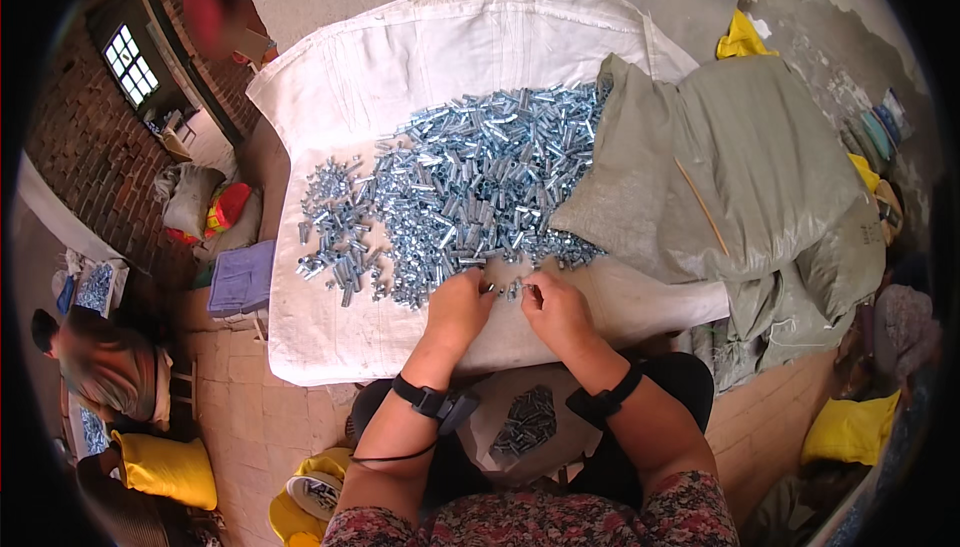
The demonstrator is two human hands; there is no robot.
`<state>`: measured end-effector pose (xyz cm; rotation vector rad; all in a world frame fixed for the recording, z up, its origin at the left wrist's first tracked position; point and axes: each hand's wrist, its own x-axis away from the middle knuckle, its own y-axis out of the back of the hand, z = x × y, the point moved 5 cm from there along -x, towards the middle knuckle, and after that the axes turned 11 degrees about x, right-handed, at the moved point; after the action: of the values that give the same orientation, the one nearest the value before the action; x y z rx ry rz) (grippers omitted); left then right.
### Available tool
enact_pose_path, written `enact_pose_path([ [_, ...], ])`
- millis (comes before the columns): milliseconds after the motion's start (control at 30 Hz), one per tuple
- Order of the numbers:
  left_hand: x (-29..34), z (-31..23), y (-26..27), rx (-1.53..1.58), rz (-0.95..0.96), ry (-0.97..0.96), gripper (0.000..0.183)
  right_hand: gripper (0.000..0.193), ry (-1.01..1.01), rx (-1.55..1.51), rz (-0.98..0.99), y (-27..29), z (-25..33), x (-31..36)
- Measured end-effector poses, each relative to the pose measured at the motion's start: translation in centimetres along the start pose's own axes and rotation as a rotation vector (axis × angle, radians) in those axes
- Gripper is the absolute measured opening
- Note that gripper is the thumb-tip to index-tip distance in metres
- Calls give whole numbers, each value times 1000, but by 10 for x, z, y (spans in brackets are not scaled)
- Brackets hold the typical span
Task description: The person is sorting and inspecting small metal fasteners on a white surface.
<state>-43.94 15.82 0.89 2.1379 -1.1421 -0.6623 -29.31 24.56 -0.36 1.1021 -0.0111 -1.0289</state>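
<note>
A wide pile of shiny silver metal sleeves [480,167] and smaller metal pieces covers the cloth-topped table [350,347]. My left hand [458,309] is closed at the near edge of the pile, a small metal piece [489,288] showing at its fingertips. Just to the right, my right hand [558,311] is also closed, thumb and finger pinched together; what they hold is too small to make out. A few small metal pieces [514,289] lie on the cloth between the hands. More metal parts [527,419] rest on the cloth across my lap.
A full grey-green woven sack [740,157] lies on the table's right, a thin stick [703,205] on it. Yellow sacks [170,467] stand on the floor at left, beside seated people [110,362]. Near my left leg is a white bucket [314,493].
</note>
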Motion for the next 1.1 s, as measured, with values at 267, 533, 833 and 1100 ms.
enact_pose_path([
  [267,16,-4,-6,1368,153,336,9,17,-286,-739,231,18,14,2],
  [533,25,-20,-17,1659,159,351,11,19,-408,-910,132,23,15,-4],
  [833,29,-23,-13,1647,111,270,9,18,-464,-938,146,19,15,-1],
  [1100,34,-19,-14,1664,87,318,6,21,-209,-508,-169,29,26,-2],
])
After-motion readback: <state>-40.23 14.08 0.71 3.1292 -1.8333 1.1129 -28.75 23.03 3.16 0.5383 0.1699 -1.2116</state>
